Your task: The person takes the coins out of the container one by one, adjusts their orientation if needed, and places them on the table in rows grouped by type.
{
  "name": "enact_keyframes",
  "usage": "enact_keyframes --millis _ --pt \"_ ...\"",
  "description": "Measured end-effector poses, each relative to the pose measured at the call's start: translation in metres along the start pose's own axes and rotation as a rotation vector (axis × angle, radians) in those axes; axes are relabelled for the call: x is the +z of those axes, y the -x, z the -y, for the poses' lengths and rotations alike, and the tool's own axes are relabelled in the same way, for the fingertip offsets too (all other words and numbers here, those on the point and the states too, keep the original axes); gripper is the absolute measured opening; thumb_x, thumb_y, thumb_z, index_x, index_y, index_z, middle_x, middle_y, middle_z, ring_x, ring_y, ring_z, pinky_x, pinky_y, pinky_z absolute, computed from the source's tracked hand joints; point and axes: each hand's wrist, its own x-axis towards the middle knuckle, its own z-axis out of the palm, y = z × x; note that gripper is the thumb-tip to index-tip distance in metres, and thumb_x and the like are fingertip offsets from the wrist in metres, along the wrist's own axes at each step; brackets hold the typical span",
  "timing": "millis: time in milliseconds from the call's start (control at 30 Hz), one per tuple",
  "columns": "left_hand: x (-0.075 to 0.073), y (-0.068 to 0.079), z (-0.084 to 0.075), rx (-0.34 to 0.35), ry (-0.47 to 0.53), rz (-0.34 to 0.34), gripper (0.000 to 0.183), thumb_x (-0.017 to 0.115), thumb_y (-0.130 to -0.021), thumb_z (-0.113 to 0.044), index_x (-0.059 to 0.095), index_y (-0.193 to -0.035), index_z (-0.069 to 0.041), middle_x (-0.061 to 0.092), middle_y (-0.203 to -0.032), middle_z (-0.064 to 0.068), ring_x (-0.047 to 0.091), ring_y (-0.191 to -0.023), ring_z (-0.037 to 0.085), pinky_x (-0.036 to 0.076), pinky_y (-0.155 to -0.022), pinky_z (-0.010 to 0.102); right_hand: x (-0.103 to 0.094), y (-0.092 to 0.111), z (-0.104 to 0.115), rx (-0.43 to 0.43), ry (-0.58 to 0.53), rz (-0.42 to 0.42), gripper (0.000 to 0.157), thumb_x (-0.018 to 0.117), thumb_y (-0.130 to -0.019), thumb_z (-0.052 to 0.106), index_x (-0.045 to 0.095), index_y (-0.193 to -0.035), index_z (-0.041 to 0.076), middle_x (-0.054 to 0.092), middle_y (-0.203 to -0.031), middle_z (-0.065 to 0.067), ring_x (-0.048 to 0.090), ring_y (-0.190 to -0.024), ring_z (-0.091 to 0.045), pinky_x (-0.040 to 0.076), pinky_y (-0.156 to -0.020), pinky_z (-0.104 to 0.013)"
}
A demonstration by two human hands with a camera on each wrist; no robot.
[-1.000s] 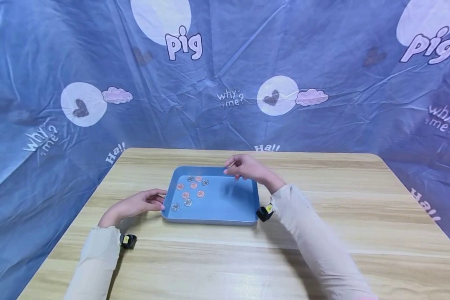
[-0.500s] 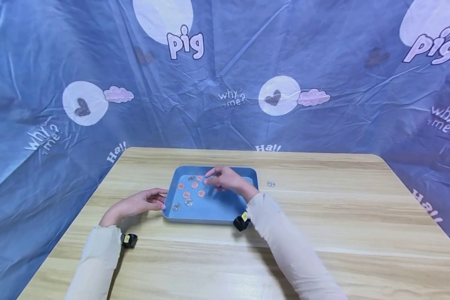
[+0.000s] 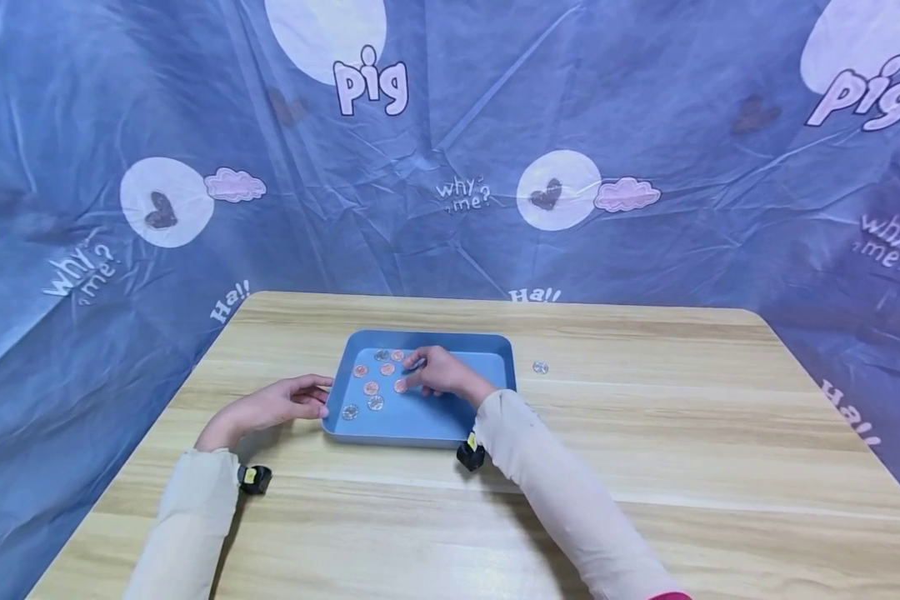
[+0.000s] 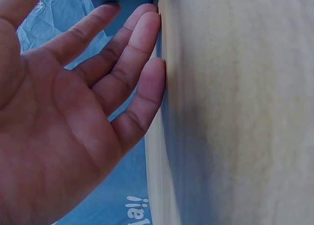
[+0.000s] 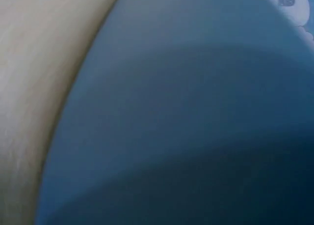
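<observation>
Several small round coins lie in the left half of a shallow blue tray (image 3: 450, 427), some coppery and some silvery. My right hand (image 3: 442, 372) is low over them, thumb and forefinger spread apart. Its thumb is beside a copper coin (image 3: 400, 386); whether they touch cannot be told. The silvery coin seen earlier near the forefinger is hidden now. At the tray's left side, my left hand (image 3: 273, 406) rests its fingertips against the wall, its fingers loosely extended in the left wrist view. The right wrist view shows only blurred tray and table, no fingers.
A lone silvery coin (image 3: 541, 367) lies on the wooden table (image 3: 645, 442), right of the tray. Behind the table hangs a blue printed cloth (image 3: 450, 250). Black wrist cameras sit below both wrists.
My right hand has moved left from the tray's back right rim to the coins. A silvery coin on the table, not visible at first, shows right of the tray. My left hand stays put.
</observation>
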Motion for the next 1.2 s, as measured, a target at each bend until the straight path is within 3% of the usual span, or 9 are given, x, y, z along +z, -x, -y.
enact_keyframes --millis 300,600,900,1200 --pt "0.0012 0.0005 -0.0003 0.012 -0.017 0.001 0.068 0.065 -0.093 -0.024 0.034 -0.143 0.010 0.054 -0.129 0.025 0.055 -0.114 0.021 0.048 -0.089 0.020 0.0071 -0.0054 -0.0037 0.005 0.098 -0.040 0.031 0.076 -0.083 0.015 0.064 -0.110 0.004 0.052 -0.057 -0.001 0.046 -0.047 -0.011 0.038 -0.044 -0.023" --pt "-0.0007 0.0014 -0.0008 0.022 -0.027 0.002 0.067 0.063 -0.094 -0.023 0.033 -0.144 0.010 0.053 -0.129 0.026 0.055 -0.116 0.025 0.047 -0.090 0.019 0.0092 -0.0072 -0.0014 -0.025 0.210 -0.074 0.022 0.076 -0.083 0.017 0.069 -0.102 0.010 0.060 -0.074 0.002 0.048 -0.047 -0.009 0.040 -0.047 -0.023" --pt "-0.0006 0.0006 0.0000 0.010 -0.019 -0.004 0.068 0.064 -0.093 -0.024 0.034 -0.144 0.009 0.054 -0.129 0.025 0.055 -0.112 0.019 0.047 -0.089 0.019 0.0093 -0.0048 -0.0002 -0.031 0.247 -0.065 0.018 0.078 -0.082 0.022 0.070 -0.096 0.013 0.056 -0.066 0.004 0.047 -0.047 -0.009 0.040 -0.047 -0.022" --pt "-0.0004 0.0007 -0.0020 0.012 -0.024 -0.001 0.067 0.063 -0.094 -0.024 0.033 -0.144 0.010 0.054 -0.129 0.025 0.055 -0.113 0.020 0.047 -0.090 0.019 0.0090 -0.0039 -0.0005 -0.049 0.245 -0.051 0.010 0.076 -0.083 0.015 0.071 -0.091 0.011 0.060 -0.073 0.003 0.048 -0.051 -0.008 0.041 -0.048 -0.021"
